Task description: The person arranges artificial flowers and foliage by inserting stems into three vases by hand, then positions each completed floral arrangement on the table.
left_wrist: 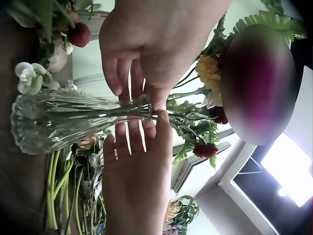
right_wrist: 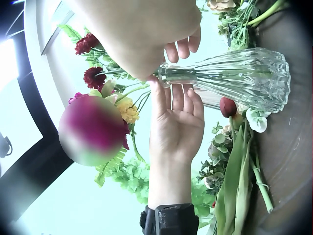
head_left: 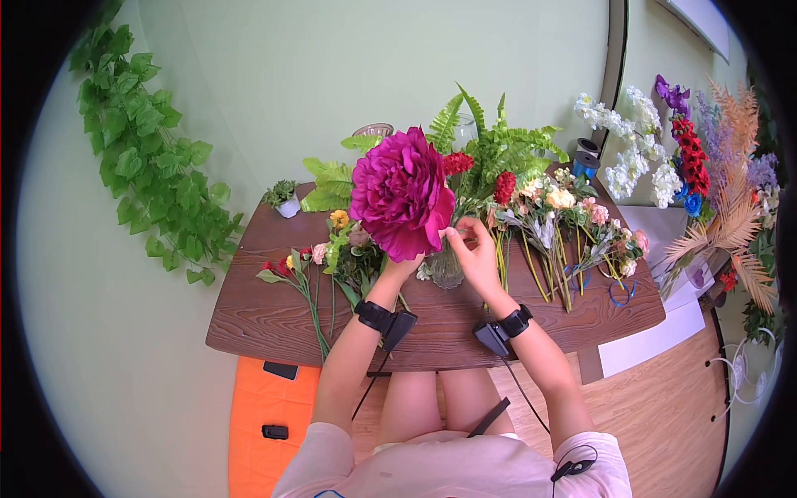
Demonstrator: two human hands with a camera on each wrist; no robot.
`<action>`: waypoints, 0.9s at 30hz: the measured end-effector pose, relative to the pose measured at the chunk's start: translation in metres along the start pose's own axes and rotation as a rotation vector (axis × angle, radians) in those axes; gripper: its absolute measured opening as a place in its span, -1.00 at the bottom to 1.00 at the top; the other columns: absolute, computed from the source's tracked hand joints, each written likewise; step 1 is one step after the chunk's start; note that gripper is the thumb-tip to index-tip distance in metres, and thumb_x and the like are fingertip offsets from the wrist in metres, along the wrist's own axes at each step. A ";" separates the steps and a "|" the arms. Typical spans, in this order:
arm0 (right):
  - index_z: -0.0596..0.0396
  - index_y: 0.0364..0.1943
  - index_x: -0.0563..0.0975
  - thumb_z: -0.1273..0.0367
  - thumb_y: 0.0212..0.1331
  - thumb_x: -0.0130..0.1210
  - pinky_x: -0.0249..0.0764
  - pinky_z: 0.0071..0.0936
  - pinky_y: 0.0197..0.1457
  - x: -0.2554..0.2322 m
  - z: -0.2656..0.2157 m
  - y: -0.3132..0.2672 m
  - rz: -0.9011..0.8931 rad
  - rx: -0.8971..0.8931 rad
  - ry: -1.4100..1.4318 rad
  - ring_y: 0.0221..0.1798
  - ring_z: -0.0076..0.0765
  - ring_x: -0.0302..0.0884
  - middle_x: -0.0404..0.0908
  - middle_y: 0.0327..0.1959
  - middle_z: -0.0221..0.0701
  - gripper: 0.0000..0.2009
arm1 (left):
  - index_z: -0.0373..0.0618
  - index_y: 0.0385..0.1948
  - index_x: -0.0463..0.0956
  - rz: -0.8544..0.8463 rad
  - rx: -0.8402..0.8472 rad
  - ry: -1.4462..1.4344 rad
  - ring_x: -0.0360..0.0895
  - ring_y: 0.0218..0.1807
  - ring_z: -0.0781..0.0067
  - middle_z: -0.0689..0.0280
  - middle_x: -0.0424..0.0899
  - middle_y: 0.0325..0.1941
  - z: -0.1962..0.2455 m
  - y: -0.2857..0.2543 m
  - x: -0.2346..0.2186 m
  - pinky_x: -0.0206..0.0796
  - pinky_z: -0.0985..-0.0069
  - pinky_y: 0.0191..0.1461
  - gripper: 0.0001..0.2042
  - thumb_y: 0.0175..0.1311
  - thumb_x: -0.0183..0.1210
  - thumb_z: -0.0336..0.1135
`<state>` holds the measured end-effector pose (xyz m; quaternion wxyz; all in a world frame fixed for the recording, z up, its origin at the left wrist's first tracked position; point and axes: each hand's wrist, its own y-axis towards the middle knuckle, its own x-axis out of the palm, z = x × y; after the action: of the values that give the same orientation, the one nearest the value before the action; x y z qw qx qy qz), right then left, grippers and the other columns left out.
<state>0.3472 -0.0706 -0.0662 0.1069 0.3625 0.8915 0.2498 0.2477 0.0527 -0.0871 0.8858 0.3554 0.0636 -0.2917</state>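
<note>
A large magenta flower (head_left: 400, 195) stands above the ribbed glass vase (head_left: 447, 272), partly covering it in the head view. In the left wrist view, stems run inside the upright vase (left_wrist: 73, 117). My left hand (head_left: 402, 269) is at the vase's neck, thumb touching near the rim, fingers loosely bent and spread behind. My right hand (head_left: 475, 256) is opposite, its thumb tip at the rim; in the left wrist view the right hand (left_wrist: 137, 176) shows an exposed palm and relaxed fingers. Yellow flowers (right_wrist: 128, 111) and dark red flowers (right_wrist: 94, 77) rise from the mouth.
Loose flowers with long stems (head_left: 544, 261) lie on the table's right side; others (head_left: 311, 299) lie left. Ferns (head_left: 506, 149), a small potted plant (head_left: 286, 199) and ribbon spools (head_left: 586, 158) stand toward the back. More flowers (head_left: 693, 158) are beyond the right edge.
</note>
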 end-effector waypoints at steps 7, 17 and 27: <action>0.20 -0.11 0.43 0.26 -0.08 0.29 0.34 -0.59 -0.32 0.003 0.016 -0.004 -0.054 -0.027 -0.126 -0.33 -0.53 0.36 0.47 -0.31 -0.40 -0.55 | -0.17 -0.03 0.39 -0.127 -0.014 0.020 0.39 0.10 0.20 0.19 0.52 -0.02 -0.005 -0.018 -0.040 0.18 0.33 0.15 -0.64 0.11 0.13 -0.33; 0.25 -0.16 0.46 0.32 -0.06 0.27 0.31 -0.59 -0.35 0.001 0.028 -0.002 -0.117 -0.023 -0.193 -0.37 -0.52 0.36 0.45 -0.42 -0.41 -0.60 | -0.26 -0.27 0.45 0.158 -0.436 -0.014 0.48 -0.40 0.64 0.33 0.57 -0.48 0.006 -0.064 -0.164 0.32 0.67 -0.29 -0.85 0.17 0.06 -0.42; 0.21 -0.18 0.45 0.39 -0.03 0.22 0.30 -0.58 -0.34 0.007 0.027 0.003 -0.094 -0.027 -0.152 -0.40 -0.54 0.33 0.42 -0.47 -0.44 -0.68 | -0.18 -0.36 0.31 0.098 -0.735 0.804 0.51 -0.32 0.13 0.18 0.54 -0.47 -0.035 -0.122 -0.215 0.34 0.35 -0.16 -0.60 -0.10 0.29 -0.14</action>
<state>0.3539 -0.0536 -0.0874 0.1909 0.3366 0.8934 0.2281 0.0058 0.1068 -0.1171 0.8701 0.1086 0.4781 -0.0500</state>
